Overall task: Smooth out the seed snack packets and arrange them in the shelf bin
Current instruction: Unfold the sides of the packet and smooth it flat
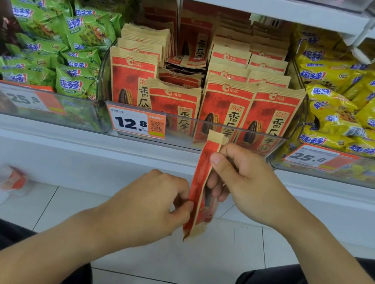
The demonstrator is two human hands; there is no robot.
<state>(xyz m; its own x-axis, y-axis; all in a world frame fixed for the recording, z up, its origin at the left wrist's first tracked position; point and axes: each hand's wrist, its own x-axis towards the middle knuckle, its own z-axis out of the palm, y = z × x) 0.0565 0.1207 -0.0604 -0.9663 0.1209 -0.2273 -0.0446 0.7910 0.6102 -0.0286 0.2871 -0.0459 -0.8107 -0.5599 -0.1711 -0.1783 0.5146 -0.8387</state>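
Fingers of both hands pinch one seed packet [201,188] (edge-on, upright) | below the shelf bin [195,131]

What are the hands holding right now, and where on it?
One seed packet, edge-on below the bin: right hand grips its upper half, left hand pinches its lower edge.

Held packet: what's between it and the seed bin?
Head view: nothing. The packet, gripped by the left hand and right hand, stands edge-on just outside the bin's clear front wall, its top overlapping that wall.
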